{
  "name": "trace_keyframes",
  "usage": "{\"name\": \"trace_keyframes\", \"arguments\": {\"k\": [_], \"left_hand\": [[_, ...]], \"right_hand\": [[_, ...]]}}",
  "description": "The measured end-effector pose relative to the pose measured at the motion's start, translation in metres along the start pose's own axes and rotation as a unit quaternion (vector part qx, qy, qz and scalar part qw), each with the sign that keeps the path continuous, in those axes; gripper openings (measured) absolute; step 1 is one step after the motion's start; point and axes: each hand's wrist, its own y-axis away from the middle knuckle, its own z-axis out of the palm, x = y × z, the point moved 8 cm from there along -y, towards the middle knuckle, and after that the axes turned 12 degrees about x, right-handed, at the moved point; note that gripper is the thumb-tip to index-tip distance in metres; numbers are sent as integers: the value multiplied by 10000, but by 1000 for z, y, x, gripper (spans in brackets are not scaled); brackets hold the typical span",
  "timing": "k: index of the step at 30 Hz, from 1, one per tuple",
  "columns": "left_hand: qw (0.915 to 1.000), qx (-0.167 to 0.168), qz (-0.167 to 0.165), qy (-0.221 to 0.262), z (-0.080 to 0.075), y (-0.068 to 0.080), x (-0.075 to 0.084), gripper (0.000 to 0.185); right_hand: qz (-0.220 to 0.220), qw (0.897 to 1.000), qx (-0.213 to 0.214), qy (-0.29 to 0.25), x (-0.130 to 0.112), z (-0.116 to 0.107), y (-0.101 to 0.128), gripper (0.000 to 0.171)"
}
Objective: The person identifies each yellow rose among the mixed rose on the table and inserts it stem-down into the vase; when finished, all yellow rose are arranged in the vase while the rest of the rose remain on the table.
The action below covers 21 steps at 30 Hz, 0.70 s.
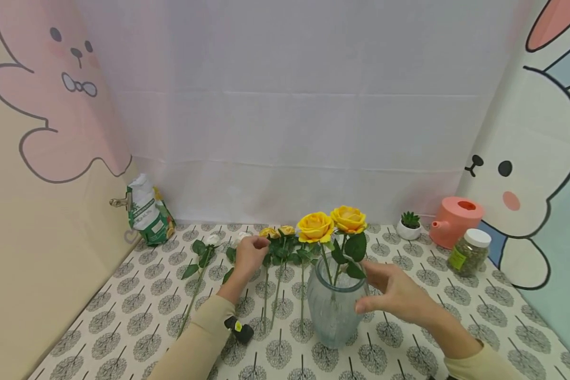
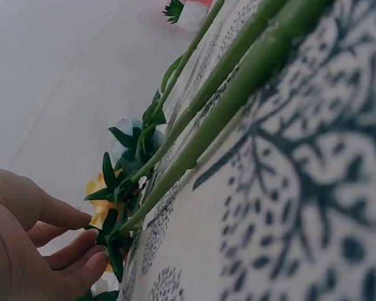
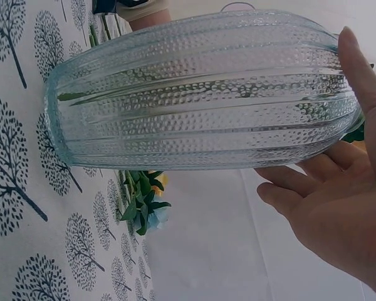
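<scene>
A ribbed clear glass vase [image 1: 334, 303] holding two yellow roses [image 1: 332, 224] is steadied near the tabletop's front edge by the right hand [image 1: 396, 295], fingers relaxed against its side. Likely heavy, slippery and fragile, it is best gripped at its belly. The yellow rose lying on the cloth [image 1: 269, 233] is touched by the left hand [image 1: 250, 255], fingers loosely curled at its bloom.

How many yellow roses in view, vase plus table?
4. Two stand in the glass vase: one, another. Two lie on the table by the left hand: one, another. More may be hidden behind the hand.

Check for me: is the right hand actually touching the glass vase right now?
Touching. In the right wrist view the thumb of the right hand lies against the ribbed wall of the glass vase near its rim; the other fingers stand slightly off it, straight.
</scene>
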Motion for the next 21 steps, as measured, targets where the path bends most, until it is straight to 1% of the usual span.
{"name": "trace_keyframes", "arguments": {"k": [2, 5, 11, 14, 17, 21], "left_hand": [[10000, -27, 83, -14, 2, 0, -1, 14], [9999, -102, 74, -87, 3, 1, -4, 14], [9985, -479, 73, -261, 9, 2, -10, 19], [9977, -603, 78, -293, 11, 2, -12, 22], [9974, -641, 105, -327, 12, 2, -13, 23], [9976, -631, 59, -289, 14, 2, -16, 23]], "right_hand": [[-21, 10000, 7, 16, 0, 0, 0, 86], [-28, 10000, 10, 34, 1, 0, 0, 88], [-54, 10000, -26, -3, 1, 0, 0, 86], [-65, 10000, -23, -10, 1, 0, 0, 85], [-75, 10000, -30, -26, 0, 0, -1, 83], [-81, 10000, -40, -36, 0, 0, -1, 83]]}}
